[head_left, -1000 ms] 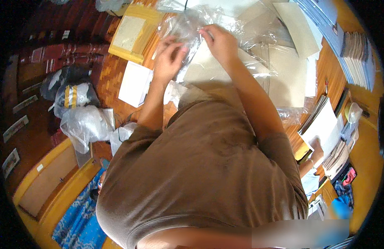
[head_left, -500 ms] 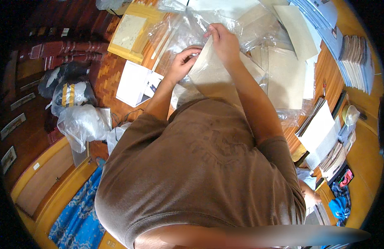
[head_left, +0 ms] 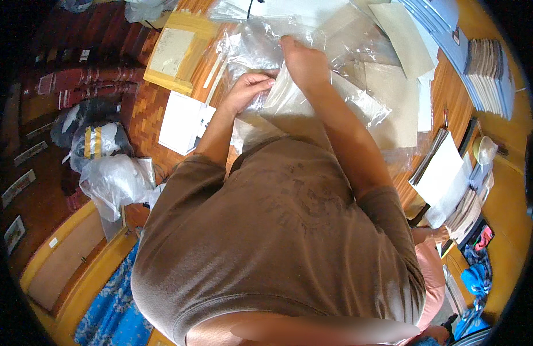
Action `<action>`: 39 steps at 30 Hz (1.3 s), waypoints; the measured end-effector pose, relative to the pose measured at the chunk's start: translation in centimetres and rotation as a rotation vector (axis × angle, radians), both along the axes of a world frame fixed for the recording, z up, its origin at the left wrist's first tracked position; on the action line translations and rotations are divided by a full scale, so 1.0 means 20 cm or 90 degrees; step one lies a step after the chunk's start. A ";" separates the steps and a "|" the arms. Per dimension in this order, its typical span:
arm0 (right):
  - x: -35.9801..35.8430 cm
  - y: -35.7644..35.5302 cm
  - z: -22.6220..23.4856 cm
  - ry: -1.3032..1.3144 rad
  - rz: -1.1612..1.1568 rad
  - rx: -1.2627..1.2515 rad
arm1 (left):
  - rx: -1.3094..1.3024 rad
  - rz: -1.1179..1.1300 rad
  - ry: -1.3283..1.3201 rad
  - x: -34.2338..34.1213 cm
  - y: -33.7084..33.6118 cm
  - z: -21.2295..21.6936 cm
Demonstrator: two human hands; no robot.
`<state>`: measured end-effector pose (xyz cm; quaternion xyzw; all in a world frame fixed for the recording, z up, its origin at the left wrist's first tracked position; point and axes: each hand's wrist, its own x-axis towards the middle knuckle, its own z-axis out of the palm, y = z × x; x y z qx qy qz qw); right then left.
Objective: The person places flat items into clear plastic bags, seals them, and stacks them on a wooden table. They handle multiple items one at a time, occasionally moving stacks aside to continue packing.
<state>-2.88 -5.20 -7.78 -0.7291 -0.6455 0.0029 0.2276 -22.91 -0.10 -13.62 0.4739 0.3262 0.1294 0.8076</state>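
My left hand (head_left: 247, 92) is closed, thumb and fingers pinching the edge of a clear plastic bag (head_left: 289, 95). Just right of it and a little farther off, my right hand (head_left: 305, 62) grips the bag's upper part, its fingertips partly hidden behind the hand. The film looks wrinkled and shiny, and beige sheet material (head_left: 304, 124) shows under it close to my body. More crumpled clear plastic (head_left: 252, 46) lies beyond both hands. To the right of my right forearm rest flat beige sheets (head_left: 393, 109), with a loose flap of film (head_left: 370, 109) over their near left part.
A yellow wooden frame (head_left: 188, 66) and a white open box (head_left: 179, 122) sit at the left of the wooden table. Stacked blue-edged booklets (head_left: 490, 75) and papers (head_left: 442, 173) line the right side. Plastic bags (head_left: 114, 181) lie lower left; a person in pink (head_left: 431, 271) is at lower right.
My right hand has come slightly left and nearer, and my left hand has turned flatter. The beige corner between them is now covered by film. The person in pink shows more at lower right.
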 end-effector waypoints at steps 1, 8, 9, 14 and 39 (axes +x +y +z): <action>-0.01 0.00 0.01 -0.033 0.012 -0.017 | 0.043 -0.050 0.022 0.00 0.02 0.00; -0.05 0.00 0.05 -0.062 0.035 -0.027 | -0.062 -0.058 0.047 0.03 0.04 -0.04; -0.05 0.00 0.05 -0.063 0.030 -0.025 | -0.070 -0.048 0.042 0.03 0.03 -0.05; -0.06 -0.02 0.07 -0.076 0.023 -0.065 | 0.020 -0.100 -0.006 0.05 0.04 -0.07; 0.74 -1.42 0.39 0.178 -0.672 0.163 | -0.098 0.061 -0.312 0.01 0.06 -0.21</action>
